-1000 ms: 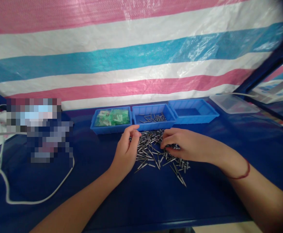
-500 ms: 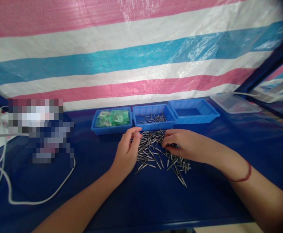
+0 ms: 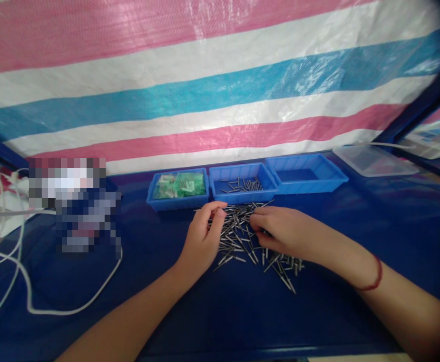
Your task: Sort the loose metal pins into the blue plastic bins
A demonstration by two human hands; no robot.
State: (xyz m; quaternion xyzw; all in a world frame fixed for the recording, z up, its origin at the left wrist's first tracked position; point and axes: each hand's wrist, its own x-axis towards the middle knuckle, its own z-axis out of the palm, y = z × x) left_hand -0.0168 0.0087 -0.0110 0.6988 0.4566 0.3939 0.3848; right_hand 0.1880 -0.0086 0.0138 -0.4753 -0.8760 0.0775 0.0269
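Silvery metal rivets [image 3: 238, 230] lie in a loose heap on the dark blue bench [image 3: 220, 322], and from where I stand I see them mostly between the fingers of the two hands. The left hand [image 3: 201, 241] is at the left edge of the heap. Its thumb and forefinger are curved toward each other, with only a narrow space between the tips; whether something is held there, I cannot tell. The right hand [image 3: 282, 229] reaches over the other side of the heap, its fingers bent down and close together among the rivets. The tips are partly hidden from me, so I cannot say if they pinch one. Around this wrist is a dark red cord [image 3: 378, 275]. Several rivets lie below the right fingers, on the side nearer to the person, pointing in different directions.

Just beyond the fingers, three blue plastic trays stand in a row. The left tray [image 3: 178, 203], behind the left fingers and a little to their left, holds green packets [image 3: 186, 184]. The middle tray [image 3: 246, 195], beyond the gap between the hands, contains some loose rivets. The right tray [image 3: 312, 187] is behind the right fingers and to their right, and past it lies a clear plastic lid [image 3: 376, 162]. Well to the left of the left fingers, a white cable [image 3: 69, 312] makes a curve on the bench. Behind everything hangs a striped sheet [image 3: 205, 95] of pink, white and blue.
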